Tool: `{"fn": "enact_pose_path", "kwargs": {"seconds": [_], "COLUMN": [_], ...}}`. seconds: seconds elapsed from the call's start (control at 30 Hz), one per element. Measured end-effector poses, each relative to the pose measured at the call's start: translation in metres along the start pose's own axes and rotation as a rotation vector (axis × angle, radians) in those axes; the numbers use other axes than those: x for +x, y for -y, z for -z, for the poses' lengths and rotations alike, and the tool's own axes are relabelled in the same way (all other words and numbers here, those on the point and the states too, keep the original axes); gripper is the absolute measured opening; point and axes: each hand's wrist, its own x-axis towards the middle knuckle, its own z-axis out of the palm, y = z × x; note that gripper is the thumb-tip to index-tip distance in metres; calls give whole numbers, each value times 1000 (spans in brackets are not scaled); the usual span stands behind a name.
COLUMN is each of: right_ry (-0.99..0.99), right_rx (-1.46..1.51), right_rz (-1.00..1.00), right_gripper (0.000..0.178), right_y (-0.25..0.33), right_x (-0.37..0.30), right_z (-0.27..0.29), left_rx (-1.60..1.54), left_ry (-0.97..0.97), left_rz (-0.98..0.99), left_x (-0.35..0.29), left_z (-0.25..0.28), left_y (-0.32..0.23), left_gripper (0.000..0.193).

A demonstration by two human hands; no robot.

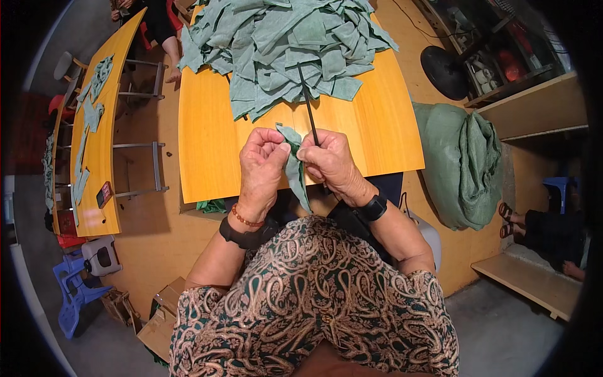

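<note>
A small, narrow piece of green fabric (293, 169) hangs between my two hands near the front edge of the table. My left hand (260, 164) is closed, pinching the fabric's left edge between thumb and fingers. My right hand (334, 164) is closed around a thin black rod (306, 94), and its thumb and finger meet at the fabric's right edge. The rod slants up and away, its far end against a large heap of green fabric pieces (276, 47). The heap covers the far part of the yellow wooden table (383, 119).
At right stand a stuffed green sack (461, 166) and a round black base (445, 72). Another yellow table (103, 163) at left bears fabric pieces. A blue plastic stool (75, 295) lies lower left. Other people's legs show at far left and right.
</note>
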Motion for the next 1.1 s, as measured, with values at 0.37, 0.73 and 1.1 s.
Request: {"fn": "enact_pose_path", "kwargs": {"seconds": [0.37,0.73,1.1], "right_ry": [89,135,200], "right_rx": [-226,-182,-255], "right_rz": [-113,-150,-210], "right_gripper": [33,32,30], "right_y": [18,9,19], "right_x": [-44,-59,-57], "right_z": [27,34,29], "left_rx": [-592,-605,-292], "left_ry": [-14,42,16], "left_rz": [71,61,79], "left_x": [12,14,5], "left_z": [7,4,18], "left_y": [-9,-11,-16], "left_gripper": [21,23,24]}}
